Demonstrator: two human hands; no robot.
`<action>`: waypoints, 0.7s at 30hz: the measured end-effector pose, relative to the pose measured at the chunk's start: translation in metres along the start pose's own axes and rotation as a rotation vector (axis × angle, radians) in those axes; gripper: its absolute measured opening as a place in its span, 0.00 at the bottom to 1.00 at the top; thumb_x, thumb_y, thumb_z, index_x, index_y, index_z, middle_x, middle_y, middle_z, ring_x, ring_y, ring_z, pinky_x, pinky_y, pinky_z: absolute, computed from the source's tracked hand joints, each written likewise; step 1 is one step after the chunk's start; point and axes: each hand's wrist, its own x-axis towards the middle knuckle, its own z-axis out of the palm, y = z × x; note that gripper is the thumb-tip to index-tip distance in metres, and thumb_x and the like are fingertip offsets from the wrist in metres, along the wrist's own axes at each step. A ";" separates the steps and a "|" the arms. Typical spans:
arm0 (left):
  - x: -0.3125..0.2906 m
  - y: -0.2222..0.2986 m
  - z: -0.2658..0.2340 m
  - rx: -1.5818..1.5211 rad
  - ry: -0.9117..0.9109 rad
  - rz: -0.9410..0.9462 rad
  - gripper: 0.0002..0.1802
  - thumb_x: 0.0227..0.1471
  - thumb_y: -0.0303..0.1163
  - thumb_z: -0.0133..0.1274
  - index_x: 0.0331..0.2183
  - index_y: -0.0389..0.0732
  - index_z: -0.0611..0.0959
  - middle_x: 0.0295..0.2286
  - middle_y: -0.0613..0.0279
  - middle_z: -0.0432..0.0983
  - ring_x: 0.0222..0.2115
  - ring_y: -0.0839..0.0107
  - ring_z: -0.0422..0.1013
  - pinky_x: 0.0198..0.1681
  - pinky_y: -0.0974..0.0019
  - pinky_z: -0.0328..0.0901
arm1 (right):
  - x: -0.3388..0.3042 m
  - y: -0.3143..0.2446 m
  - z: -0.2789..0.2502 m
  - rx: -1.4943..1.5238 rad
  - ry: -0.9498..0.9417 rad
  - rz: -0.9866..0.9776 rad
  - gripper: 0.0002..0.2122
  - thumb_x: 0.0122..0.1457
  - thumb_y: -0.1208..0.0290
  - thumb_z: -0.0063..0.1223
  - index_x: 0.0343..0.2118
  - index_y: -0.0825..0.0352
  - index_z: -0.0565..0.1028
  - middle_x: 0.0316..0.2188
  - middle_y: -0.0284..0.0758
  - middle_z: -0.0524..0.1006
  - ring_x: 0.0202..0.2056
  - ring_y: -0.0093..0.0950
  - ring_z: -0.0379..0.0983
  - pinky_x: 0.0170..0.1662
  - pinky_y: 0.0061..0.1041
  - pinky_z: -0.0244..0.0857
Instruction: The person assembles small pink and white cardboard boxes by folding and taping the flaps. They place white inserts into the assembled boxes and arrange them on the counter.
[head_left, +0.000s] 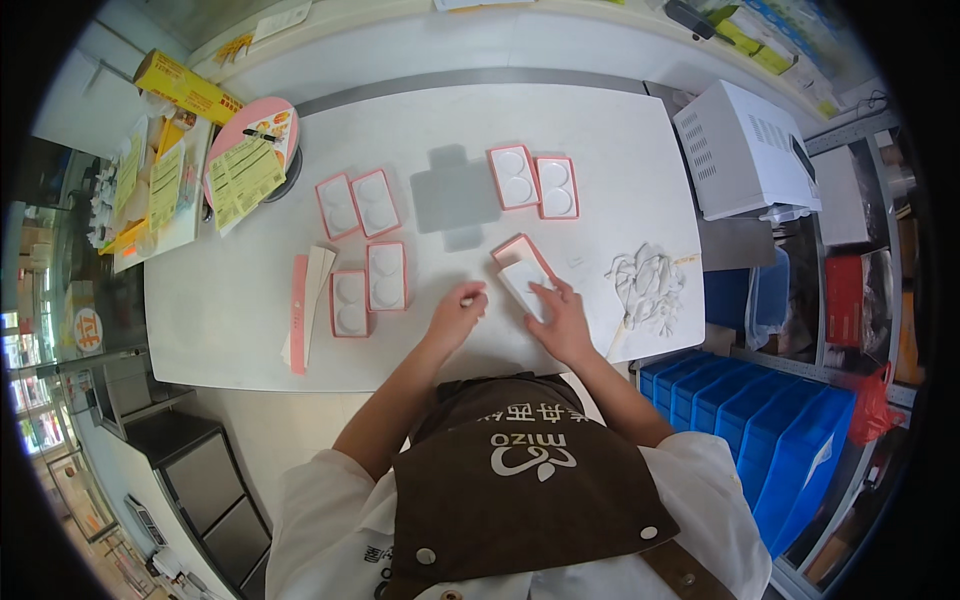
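White table (240,350), seven pink boxes (511,246), two bare hands (562,318)

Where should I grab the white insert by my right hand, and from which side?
Probably by its free left long edge, coming from the left. The white insert lies aslant, its far end over the pink box; the right hand already covers part of its right side, while the left hand is close to that uncovered edge.
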 end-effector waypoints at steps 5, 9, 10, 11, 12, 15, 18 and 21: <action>0.066 0.017 0.027 0.550 0.233 0.276 0.25 0.59 0.39 0.57 0.55 0.41 0.80 0.49 0.51 0.78 0.47 0.54 0.76 0.51 0.54 0.71 | 0.015 0.046 0.000 -0.244 0.059 -0.103 0.27 0.56 0.56 0.65 0.58 0.59 0.77 0.63 0.48 0.67 0.56 0.47 0.68 0.58 0.44 0.65; 0.098 0.013 0.048 0.838 0.204 0.250 0.23 0.57 0.40 0.56 0.52 0.43 0.80 0.49 0.51 0.76 0.51 0.48 0.72 0.52 0.48 0.70 | 0.037 0.060 0.013 -0.201 0.008 -0.170 0.27 0.55 0.57 0.66 0.59 0.59 0.76 0.65 0.48 0.65 0.59 0.50 0.66 0.59 0.45 0.65; 0.103 0.014 0.052 0.876 0.150 0.196 0.22 0.57 0.40 0.56 0.51 0.44 0.81 0.48 0.51 0.76 0.51 0.47 0.71 0.52 0.47 0.69 | 0.040 0.064 0.011 -0.213 0.012 -0.178 0.27 0.55 0.58 0.66 0.58 0.59 0.76 0.65 0.46 0.65 0.60 0.49 0.65 0.60 0.45 0.64; 0.104 0.013 0.058 0.868 0.169 0.183 0.21 0.57 0.40 0.56 0.50 0.44 0.81 0.47 0.51 0.76 0.50 0.47 0.72 0.51 0.47 0.70 | 0.043 0.067 0.009 -0.225 0.015 -0.187 0.27 0.54 0.59 0.66 0.58 0.59 0.76 0.66 0.45 0.64 0.61 0.48 0.65 0.60 0.45 0.64; 0.098 0.014 0.065 0.869 0.186 0.165 0.19 0.56 0.39 0.56 0.49 0.44 0.81 0.46 0.51 0.77 0.49 0.47 0.72 0.50 0.47 0.70 | 0.046 0.069 0.011 -0.227 0.018 -0.192 0.27 0.54 0.60 0.67 0.58 0.59 0.76 0.67 0.43 0.64 0.62 0.46 0.64 0.60 0.45 0.64; 0.089 0.012 0.072 0.843 0.217 0.139 0.15 0.57 0.38 0.55 0.45 0.43 0.81 0.45 0.52 0.77 0.45 0.47 0.74 0.48 0.46 0.71 | 0.059 0.089 0.009 -0.237 -0.007 -0.435 0.28 0.52 0.63 0.68 0.57 0.59 0.76 0.67 0.40 0.63 0.64 0.43 0.63 0.61 0.45 0.62; 0.087 0.013 0.072 0.880 0.239 0.079 0.12 0.57 0.39 0.55 0.40 0.42 0.80 0.42 0.52 0.78 0.41 0.47 0.76 0.44 0.45 0.71 | 0.079 0.096 -0.005 -0.227 -0.131 -0.553 0.27 0.50 0.64 0.70 0.56 0.59 0.77 0.68 0.37 0.62 0.65 0.38 0.61 0.65 0.42 0.59; 0.086 0.023 0.069 0.940 0.212 -0.021 0.12 0.57 0.39 0.55 0.37 0.42 0.78 0.38 0.52 0.80 0.38 0.48 0.77 0.42 0.46 0.71 | 0.095 0.105 -0.002 -0.138 -0.102 -0.625 0.28 0.52 0.64 0.68 0.57 0.60 0.75 0.67 0.38 0.63 0.65 0.41 0.61 0.67 0.43 0.57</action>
